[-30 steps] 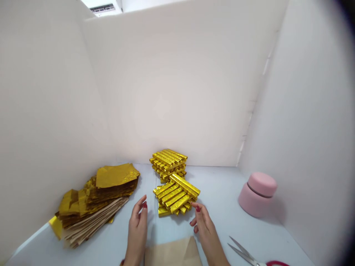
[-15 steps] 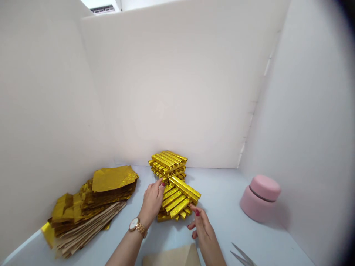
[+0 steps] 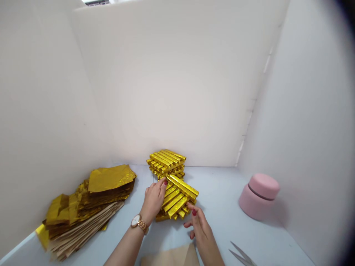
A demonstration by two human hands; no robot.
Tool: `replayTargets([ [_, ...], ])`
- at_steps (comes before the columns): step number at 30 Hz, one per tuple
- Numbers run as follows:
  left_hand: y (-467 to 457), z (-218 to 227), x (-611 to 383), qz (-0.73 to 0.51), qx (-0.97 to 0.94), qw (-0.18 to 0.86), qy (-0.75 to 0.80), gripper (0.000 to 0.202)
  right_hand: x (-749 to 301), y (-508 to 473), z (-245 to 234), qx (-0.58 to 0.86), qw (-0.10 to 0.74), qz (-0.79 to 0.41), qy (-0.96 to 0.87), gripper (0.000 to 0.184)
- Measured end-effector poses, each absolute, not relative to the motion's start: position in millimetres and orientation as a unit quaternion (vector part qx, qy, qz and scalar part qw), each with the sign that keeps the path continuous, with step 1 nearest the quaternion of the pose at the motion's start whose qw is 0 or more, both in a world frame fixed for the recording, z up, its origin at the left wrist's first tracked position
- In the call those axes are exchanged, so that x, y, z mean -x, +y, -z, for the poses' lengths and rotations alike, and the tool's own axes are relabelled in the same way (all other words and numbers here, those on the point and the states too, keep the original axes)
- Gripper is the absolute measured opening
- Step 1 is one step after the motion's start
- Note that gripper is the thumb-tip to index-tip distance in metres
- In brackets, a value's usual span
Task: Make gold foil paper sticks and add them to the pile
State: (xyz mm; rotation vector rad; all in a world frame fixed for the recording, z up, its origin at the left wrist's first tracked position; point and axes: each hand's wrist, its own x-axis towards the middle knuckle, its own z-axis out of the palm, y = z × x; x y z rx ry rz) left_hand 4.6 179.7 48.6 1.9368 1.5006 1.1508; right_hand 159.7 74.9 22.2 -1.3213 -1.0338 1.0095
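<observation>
A pile of folded gold foil paper sticks (image 3: 174,201) lies in crossed layers on the table, with a few sticks set slantwise on top. My left hand (image 3: 154,197), wearing a watch (image 3: 136,221), is at the pile's left side. Its thumb and index finger are closed at the far left end of a top gold foil stick (image 3: 183,186). On the near right side, my right hand (image 3: 202,229) has its fingers apart, the index fingertip touching the stick ends. Behind stands a taller crossed stack of gold sticks (image 3: 166,159).
Gold foil sheets (image 3: 111,179) and brown-backed papers (image 3: 85,231) lie piled at left. A pink lidded jar (image 3: 256,203) stands at right. Scissors (image 3: 242,254) and a brown paper piece (image 3: 172,256) lie at the near edge. White panels (image 3: 172,85) enclose the table.
The view has shifted slightly. My left index finger and thumb have moved a little right, closer to the end of the top sticks. My right hand stays at the near right side.
</observation>
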Motion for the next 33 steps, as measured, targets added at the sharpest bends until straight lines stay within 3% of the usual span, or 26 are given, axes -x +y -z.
replayTargets([
  [9,125,-23,43,-0.518,-0.553,0.291,0.584,0.046,-175,66,-9,0.611,0.563,-0.384,-0.403,0.048],
  [17,120,-9,44,-0.544,-0.503,0.362,0.565,0.051,-171,65,-9,0.573,0.519,-0.374,-0.512,0.034],
  [24,145,-16,41,-0.539,-0.515,0.379,0.548,0.048,-180,71,4,0.589,0.513,-0.383,-0.492,0.037],
  [33,172,-18,31,-0.505,-0.543,0.44,0.507,0.064,-184,74,13,0.619,0.556,-0.358,-0.424,0.045],
])
